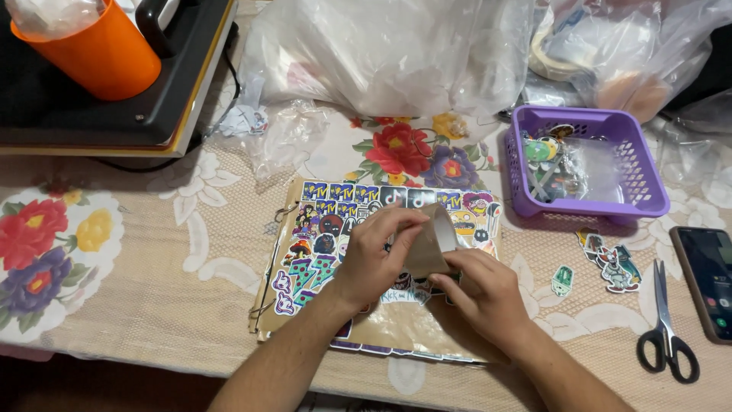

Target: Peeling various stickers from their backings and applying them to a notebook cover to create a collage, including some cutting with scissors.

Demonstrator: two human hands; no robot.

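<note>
A brown ring-bound board covered with several colourful stickers lies on the floral tablecloth in front of me. My left hand and my right hand meet over its middle. Together they hold a curled strip of brown and white backing paper, which bends upward between my fingers. My left fingers pinch its upper edge; my right hand grips its lower end close to the board. What lies under my hands is hidden.
A purple basket with stickers stands at the right. Loose stickers, black scissors and a phone lie beside it. Clear plastic bags fill the back; an orange cup sits on a black machine at left.
</note>
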